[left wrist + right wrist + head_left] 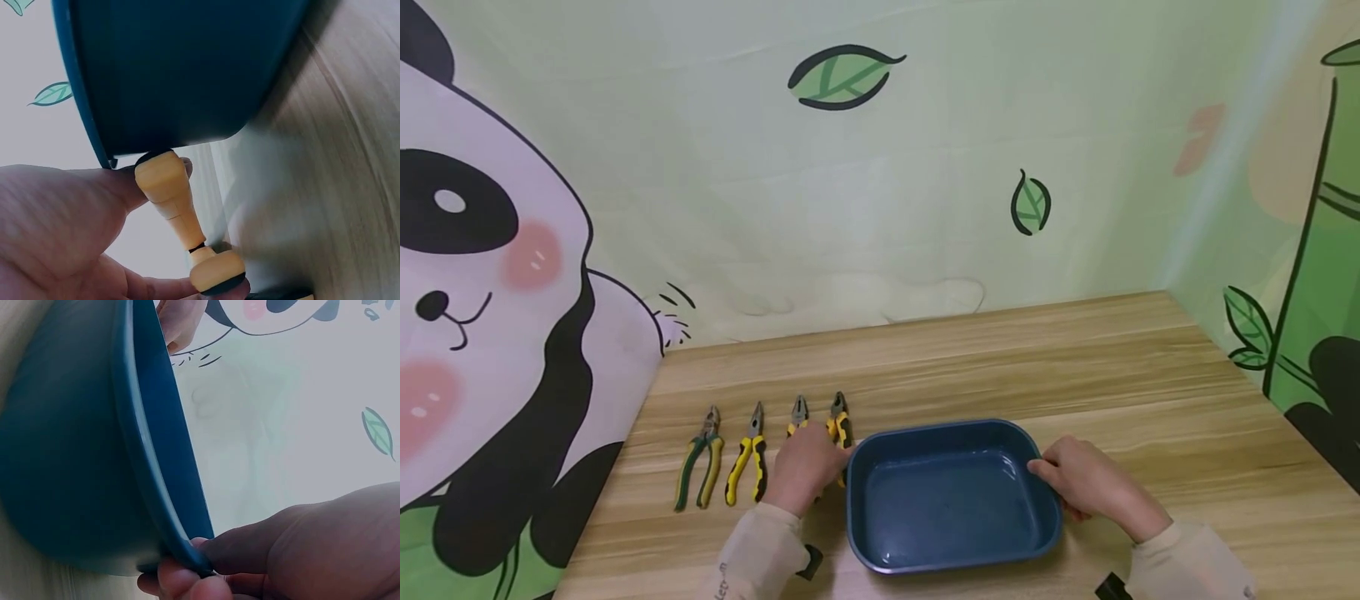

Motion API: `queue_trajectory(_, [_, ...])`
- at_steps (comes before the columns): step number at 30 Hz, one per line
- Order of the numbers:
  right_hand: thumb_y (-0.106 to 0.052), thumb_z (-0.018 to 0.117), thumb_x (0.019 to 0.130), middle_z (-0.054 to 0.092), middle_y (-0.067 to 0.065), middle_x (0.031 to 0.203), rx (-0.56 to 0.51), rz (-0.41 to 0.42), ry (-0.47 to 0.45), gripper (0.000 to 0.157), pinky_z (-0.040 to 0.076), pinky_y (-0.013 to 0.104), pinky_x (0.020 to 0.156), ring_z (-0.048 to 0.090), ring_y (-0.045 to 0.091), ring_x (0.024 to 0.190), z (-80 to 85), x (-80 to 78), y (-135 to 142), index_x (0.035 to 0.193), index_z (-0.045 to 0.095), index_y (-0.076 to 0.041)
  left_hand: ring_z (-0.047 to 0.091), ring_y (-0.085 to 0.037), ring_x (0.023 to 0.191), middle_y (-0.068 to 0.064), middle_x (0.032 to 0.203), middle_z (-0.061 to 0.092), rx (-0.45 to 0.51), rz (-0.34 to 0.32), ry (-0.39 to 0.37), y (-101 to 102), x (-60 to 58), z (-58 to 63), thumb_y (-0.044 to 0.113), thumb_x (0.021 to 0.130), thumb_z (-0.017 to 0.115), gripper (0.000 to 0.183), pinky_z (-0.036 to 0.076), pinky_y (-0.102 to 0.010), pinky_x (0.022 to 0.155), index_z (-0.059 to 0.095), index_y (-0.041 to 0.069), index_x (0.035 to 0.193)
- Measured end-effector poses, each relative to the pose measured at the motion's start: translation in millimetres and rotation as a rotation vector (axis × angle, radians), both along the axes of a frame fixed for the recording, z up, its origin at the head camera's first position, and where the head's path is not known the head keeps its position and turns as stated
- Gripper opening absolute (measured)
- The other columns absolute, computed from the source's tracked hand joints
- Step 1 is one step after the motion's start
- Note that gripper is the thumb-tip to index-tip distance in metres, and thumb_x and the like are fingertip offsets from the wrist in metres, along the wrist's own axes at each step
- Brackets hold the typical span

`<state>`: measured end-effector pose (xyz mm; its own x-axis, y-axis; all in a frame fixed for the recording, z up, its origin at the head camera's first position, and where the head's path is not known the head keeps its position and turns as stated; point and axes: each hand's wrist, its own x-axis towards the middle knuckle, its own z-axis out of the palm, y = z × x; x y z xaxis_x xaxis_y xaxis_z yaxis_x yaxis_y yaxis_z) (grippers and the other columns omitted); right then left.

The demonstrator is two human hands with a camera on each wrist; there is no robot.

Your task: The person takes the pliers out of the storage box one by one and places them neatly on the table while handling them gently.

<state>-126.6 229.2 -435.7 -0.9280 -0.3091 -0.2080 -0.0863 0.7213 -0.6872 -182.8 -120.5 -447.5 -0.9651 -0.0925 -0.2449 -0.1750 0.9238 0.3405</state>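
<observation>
A deep blue rectangular dish (955, 567) sits in front of me. My right hand (1093, 479) pinches its right rim, thumb over the edge and fingers beneath, as the right wrist view also shows. My left hand (805, 468) is by the dish's left side, holding the rightmost pliers (838, 404) by their yellow-and-black handles (165, 178), with thumb and fingers at opposite handles. Its thumb is right at the dish's wall. Another pair of pliers (800, 407) is mostly hidden beneath that hand, only its head showing.
To the left lie long-nose pliers (756, 421) with yellow-black handles and green-handled pliers (710, 425), roughly in a row on the wooden table (1000, 358). A printed wall cloth (925, 208) with a panda and leaves stands behind the table.
</observation>
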Motion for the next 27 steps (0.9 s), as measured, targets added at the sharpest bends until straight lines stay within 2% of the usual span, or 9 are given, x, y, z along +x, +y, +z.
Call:
queue_trajectory(3, [-0.014, 0.057, 0.105, 0.048, -0.005, 0.046, -0.009, 0.009, 0.011, 0.038, 0.04, 0.028, 0.043, 0.044, 0.008, 0.036, -0.3, 1.1, 1, 0.068, 0.058, -0.008, 0.058, -0.02, 0.056, -0.007, 0.066, 0.059, -0.002, 0.001, 0.003, 1, -1.0, -1.8, 0.055, 0.089, 0.076, 0.055, 0.045, -0.031, 0.051, 0.062, 0.004, 0.075])
queue_trajectory(12, [-0.014, 0.056, 0.106, 0.048, -0.005, 0.047, -0.018, 0.033, 0.026, 0.037, 0.042, 0.029, 0.042, 0.045, 0.008, 0.037, -2.2, 1.3, 5, 0.069, 0.06, -0.008, 0.056, -0.021, 0.061, -0.005, 0.068, 0.057, -0.017, -0.008, 0.041, 3, -1.6, -6.6, 0.054, 0.088, 0.077, 0.053, 0.044, -0.034, 0.055, 0.061, 0.007, 0.072])
queue_trajectory(16, [-0.015, 0.057, 0.106, 0.049, -0.005, 0.048, -0.013, 0.028, 0.025, 0.037, 0.043, 0.028, 0.041, 0.045, 0.008, 0.037, -2.6, 1.0, 7, 0.069, 0.059, -0.009, 0.057, -0.022, 0.064, -0.008, 0.072, 0.058, -0.024, 0.003, 0.039, 5, -2.3, -7.8, 0.053, 0.089, 0.077, 0.057, 0.047, -0.035, 0.056, 0.064, -0.002, 0.089])
queue_trajectory(20, [-0.016, 0.057, 0.106, 0.049, -0.003, 0.049, -0.005, 0.013, 0.016, 0.037, 0.041, 0.028, 0.041, 0.045, 0.008, 0.037, -2.3, 1.1, 8, 0.069, 0.059, -0.009, 0.058, -0.023, 0.066, -0.011, 0.077, 0.06, -0.031, -0.004, 0.057, 7, -2.3, -8.5, 0.051, 0.088, 0.079, 0.067, 0.051, -0.038, 0.057, 0.061, -0.01, 0.108])
queue_trajectory(25, [-0.016, 0.057, 0.106, 0.049, -0.003, 0.049, -0.004, 0.013, 0.011, 0.037, 0.042, 0.028, 0.042, 0.045, 0.008, 0.037, -1.7, 1.0, 8, 0.07, 0.059, -0.009, 0.059, -0.023, 0.066, -0.013, 0.078, 0.061, -0.046, -0.031, 0.093, 8, -1.9, -10.6, 0.047, 0.088, 0.079, 0.066, 0.054, -0.039, 0.058, 0.06, -0.013, 0.106])
queue_trajectory(27, [-0.016, 0.057, 0.106, 0.049, -0.003, 0.049, -0.002, 0.011, 0.009, 0.036, 0.042, 0.028, 0.042, 0.045, 0.008, 0.037, -1.5, 1.1, 8, 0.07, 0.06, -0.009, 0.06, -0.022, 0.065, -0.013, 0.077, 0.062, -0.062, -0.046, 0.101, 8, -2.0, -11.5, 0.046, 0.088, 0.079, 0.06, 0.054, -0.039, 0.058, 0.062, -0.011, 0.097])
